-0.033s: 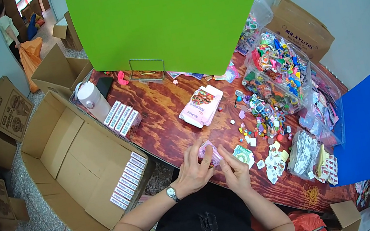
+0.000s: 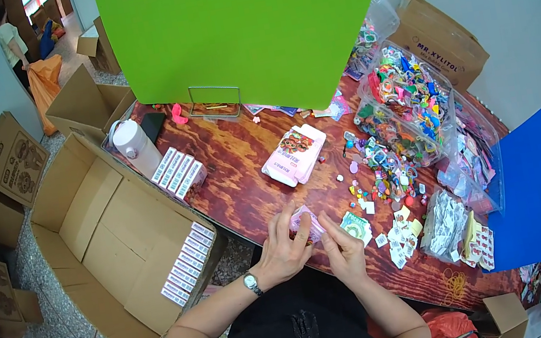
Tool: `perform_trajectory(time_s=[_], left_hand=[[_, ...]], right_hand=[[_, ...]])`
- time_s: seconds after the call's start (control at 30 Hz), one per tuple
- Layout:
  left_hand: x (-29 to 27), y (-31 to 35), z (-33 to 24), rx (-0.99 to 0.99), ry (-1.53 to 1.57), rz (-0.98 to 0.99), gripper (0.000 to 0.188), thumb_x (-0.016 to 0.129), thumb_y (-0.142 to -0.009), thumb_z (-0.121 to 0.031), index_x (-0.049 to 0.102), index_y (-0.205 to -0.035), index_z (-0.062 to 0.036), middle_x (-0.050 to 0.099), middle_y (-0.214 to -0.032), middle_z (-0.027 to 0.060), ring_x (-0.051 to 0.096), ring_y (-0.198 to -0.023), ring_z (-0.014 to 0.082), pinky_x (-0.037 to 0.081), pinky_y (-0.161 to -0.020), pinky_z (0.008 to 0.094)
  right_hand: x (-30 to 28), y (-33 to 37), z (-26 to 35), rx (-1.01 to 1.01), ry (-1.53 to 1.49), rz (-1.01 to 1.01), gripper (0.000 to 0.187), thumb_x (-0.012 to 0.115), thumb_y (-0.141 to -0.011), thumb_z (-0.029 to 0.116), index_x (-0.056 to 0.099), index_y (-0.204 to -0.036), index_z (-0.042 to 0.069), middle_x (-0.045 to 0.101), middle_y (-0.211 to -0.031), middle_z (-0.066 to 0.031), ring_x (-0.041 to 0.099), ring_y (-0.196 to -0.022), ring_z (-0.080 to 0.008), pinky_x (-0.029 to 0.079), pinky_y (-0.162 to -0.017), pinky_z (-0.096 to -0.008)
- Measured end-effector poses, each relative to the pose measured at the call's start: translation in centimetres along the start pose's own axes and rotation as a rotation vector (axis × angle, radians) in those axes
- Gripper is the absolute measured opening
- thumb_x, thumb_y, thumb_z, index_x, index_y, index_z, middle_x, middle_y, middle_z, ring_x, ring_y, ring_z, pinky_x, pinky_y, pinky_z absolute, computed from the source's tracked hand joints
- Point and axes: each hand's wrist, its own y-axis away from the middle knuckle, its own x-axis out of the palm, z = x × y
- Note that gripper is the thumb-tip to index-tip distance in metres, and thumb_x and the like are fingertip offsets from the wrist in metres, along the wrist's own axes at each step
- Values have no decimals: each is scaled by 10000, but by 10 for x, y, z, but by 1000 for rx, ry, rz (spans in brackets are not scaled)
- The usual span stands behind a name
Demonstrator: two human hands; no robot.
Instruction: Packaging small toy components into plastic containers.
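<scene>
Pink packet [image 2: 306,223]: small, pale, glossy, half hidden by your fingers, details unclear. Your left hand [image 2: 282,253] and right hand [image 2: 343,251] pinch it above the wooden table's [image 2: 238,189] near edge.

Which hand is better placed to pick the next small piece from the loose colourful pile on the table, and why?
Right, probably. The right hand lies on the side of the loose pile, with only bare table between. The left hand sits farther off and cradles the small pink packet.
</scene>
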Motion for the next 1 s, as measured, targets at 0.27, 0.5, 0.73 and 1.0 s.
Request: perform_trajectory(time_s=[0.27, 0.5, 0.73, 1.0], left_hand=[[3, 4, -3, 11, -84, -29, 693, 775, -730, -97, 475, -1332, 72, 364, -1428, 377, 473, -1181, 508, 477, -963, 533], [4, 3, -5, 6, -117, -57, 716, 773, -736, -100, 452, -1350, 84, 362, -1432, 373, 472, -1182, 506, 465, -974, 536], [0, 3, -5, -51, 3, -17, 828, 781, -741, -98, 372, -1434, 101, 354, -1438, 358, 453, -1224, 508, 428, -1013, 542], [4, 3, -4, -54, 19, -29, 870, 783, -739, -87, 338, -1463, 95, 363, -1444, 338, 460, -1224, 497, 434, -997, 535]], right_hand=[[11, 3, 0, 122, -115, -58, 336, 547, -1013, 15, 611, -1340, -26, 591, -1400, -221, 562, -1318, -272, 459, -1067, -339], [17, 5, 9, 6, 63, -91, 383, 530, -998, -24, 582, -1378, -16, 586, -1409, -217, 555, -1331, -312, 453, -1075, -372], [9, 6, 4, -89, 115, 17, 429, 552, -998, -10, 519, -1425, -37, 531, -1442, -275, 579, -1297, -326, 489, -1032, -368], [10, 4, -5, -149, 201, -36, 382, 590, -986, 5, 590, -1367, -23, 550, -1417, -281, 646, -1206, -323, 566, -898, -336]])
